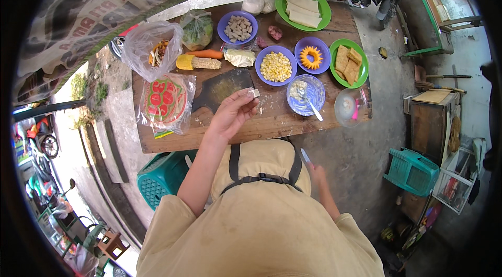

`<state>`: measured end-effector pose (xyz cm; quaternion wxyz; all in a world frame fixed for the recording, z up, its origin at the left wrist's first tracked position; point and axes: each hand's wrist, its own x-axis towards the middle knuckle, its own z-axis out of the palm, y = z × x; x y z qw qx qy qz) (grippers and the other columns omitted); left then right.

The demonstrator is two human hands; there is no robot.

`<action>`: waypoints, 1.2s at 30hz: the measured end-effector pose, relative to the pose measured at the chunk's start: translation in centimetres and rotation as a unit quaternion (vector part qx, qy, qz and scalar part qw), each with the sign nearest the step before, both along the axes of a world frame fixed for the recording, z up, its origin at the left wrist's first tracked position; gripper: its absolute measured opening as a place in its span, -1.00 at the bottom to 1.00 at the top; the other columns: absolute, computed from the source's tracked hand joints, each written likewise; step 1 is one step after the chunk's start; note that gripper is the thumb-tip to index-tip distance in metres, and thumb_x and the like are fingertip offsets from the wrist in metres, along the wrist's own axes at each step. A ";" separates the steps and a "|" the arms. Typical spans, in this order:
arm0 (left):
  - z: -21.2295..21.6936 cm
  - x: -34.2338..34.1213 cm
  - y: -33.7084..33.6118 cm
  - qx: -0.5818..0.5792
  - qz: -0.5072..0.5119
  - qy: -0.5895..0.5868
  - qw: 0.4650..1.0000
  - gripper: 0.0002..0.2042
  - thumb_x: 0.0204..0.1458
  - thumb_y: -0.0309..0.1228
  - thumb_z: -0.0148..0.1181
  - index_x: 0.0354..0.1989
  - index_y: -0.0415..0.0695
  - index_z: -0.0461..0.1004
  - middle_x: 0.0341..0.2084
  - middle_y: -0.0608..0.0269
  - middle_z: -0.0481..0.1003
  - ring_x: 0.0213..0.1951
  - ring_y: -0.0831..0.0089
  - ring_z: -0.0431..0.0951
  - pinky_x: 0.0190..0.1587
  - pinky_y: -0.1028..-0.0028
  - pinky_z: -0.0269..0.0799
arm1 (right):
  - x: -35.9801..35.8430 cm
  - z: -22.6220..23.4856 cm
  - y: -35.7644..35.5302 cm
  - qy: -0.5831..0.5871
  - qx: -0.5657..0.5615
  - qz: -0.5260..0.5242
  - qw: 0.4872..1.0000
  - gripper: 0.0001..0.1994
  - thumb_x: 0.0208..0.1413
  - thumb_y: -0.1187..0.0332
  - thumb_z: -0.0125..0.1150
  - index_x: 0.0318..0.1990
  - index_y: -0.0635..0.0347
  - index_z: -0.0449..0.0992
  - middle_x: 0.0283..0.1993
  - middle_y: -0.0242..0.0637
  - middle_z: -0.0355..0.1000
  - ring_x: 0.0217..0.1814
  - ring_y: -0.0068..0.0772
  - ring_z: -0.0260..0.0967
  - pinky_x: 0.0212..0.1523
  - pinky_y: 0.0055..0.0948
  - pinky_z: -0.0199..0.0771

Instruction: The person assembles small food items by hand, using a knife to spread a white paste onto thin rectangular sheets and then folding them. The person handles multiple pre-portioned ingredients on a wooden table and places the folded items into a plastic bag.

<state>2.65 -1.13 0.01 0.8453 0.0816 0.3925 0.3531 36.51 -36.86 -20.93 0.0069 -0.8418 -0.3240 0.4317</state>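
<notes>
Left hand: in the head view, the left hand (235,114) is raised over the table (277,126), thumb and fingertips pinched together on a block; the inner finger contact is hidden.
Block: small, pale grey, the block (253,93) sits at the fingertips, just right of the board as seen; its lower part is covered by the fingers.
Right hand: the right hand (318,173) is low, off the table's near edge, clamped on a knife; finger placement is too small to make out.
Knife: the blade of the knife (306,156) points up and left; the handle is mostly covered by the hand.
Board: dark, the board (222,90) lies on the table behind the left hand, which covers its near right corner.
Fragments: pale fragments (267,102) are scattered beside the hand; their material cannot be told.
Cubes: a purple bowl (220,29) of greyish cubes stands toward the table's far side.
Corn: a purple bowl of kernels (258,69) stands beyond the fingertips; a partly stripped cob (206,62) lies to its left.
Mixture: a spoon (315,110) leans in the smeared bowl (296,105); the contents are unclear.
Bag: the clear bag (137,49) at left blurs its contents through creased plastic.
Stool: the green stool (157,178) at left is partly hidden by the table and forearm.
</notes>
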 end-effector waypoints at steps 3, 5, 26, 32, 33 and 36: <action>-0.1 -0.1 0.3 0.004 -0.006 -0.001 1.000 -0.77 0.26 -0.45 0.22 0.06 -0.13 0.49 -0.15 0.28 0.59 -0.11 0.48 0.61 -0.07 0.44 0.59 | -0.4 0.2 -0.7 0.058 -0.034 -0.058 0.996 -0.55 0.36 0.07 0.00 -0.26 0.33 0.61 -0.59 -0.10 0.44 -0.55 -0.22 0.44 -0.47 -0.21 0.37; -0.2 0.2 0.1 -0.005 -0.004 0.009 1.000 -0.78 0.26 -0.45 0.22 0.06 -0.13 0.50 -0.16 0.28 0.59 -0.12 0.48 0.61 -0.07 0.44 0.59 | -0.3 2.0 2.6 0.170 -0.064 -0.171 0.968 -0.62 0.37 0.14 -0.01 -0.20 0.32 0.58 -0.64 -0.21 0.40 -0.63 -0.37 0.38 -0.58 -0.32 0.33; -0.1 0.9 -0.1 -0.007 -0.017 0.002 1.000 -0.79 0.26 -0.46 0.22 0.04 -0.15 0.52 -0.16 0.30 0.61 -0.11 0.49 0.63 -0.07 0.44 0.58 | -2.0 19.5 21.6 -0.180 0.186 0.166 0.951 -0.62 0.40 0.12 -0.02 -0.25 0.25 0.59 -0.27 0.08 0.57 -0.17 0.23 0.54 -0.16 0.08 0.50; 0.2 0.5 -0.1 -0.011 -0.009 0.016 1.000 -0.81 0.26 -0.46 0.23 0.01 -0.15 0.53 -0.17 0.29 0.61 -0.12 0.48 0.64 -0.08 0.44 0.59 | -1.3 17.1 25.8 -0.242 0.114 0.316 0.910 -0.74 0.28 0.28 0.07 -0.30 0.20 0.64 -0.36 0.03 0.60 -0.28 0.13 0.60 -0.24 0.01 0.59; 0.2 0.5 -0.2 -0.011 -0.011 0.014 1.000 -0.81 0.26 -0.46 0.23 0.02 -0.15 0.53 -0.17 0.29 0.61 -0.12 0.48 0.64 -0.08 0.44 0.59 | -1.4 16.9 26.0 -0.251 0.111 0.316 0.908 -0.75 0.26 0.30 0.08 -0.31 0.20 0.65 -0.36 0.03 0.60 -0.29 0.12 0.61 -0.24 0.00 0.60; 0.3 0.4 -0.2 -0.008 -0.006 0.009 1.000 -0.80 0.26 -0.46 0.23 0.02 -0.16 0.53 -0.17 0.29 0.61 -0.12 0.49 0.64 -0.09 0.45 0.59 | -1.7 16.4 27.0 -0.266 0.115 0.322 0.902 -0.77 0.22 0.31 0.11 -0.35 0.19 0.66 -0.35 0.03 0.61 -0.32 0.10 0.62 -0.26 -0.02 0.61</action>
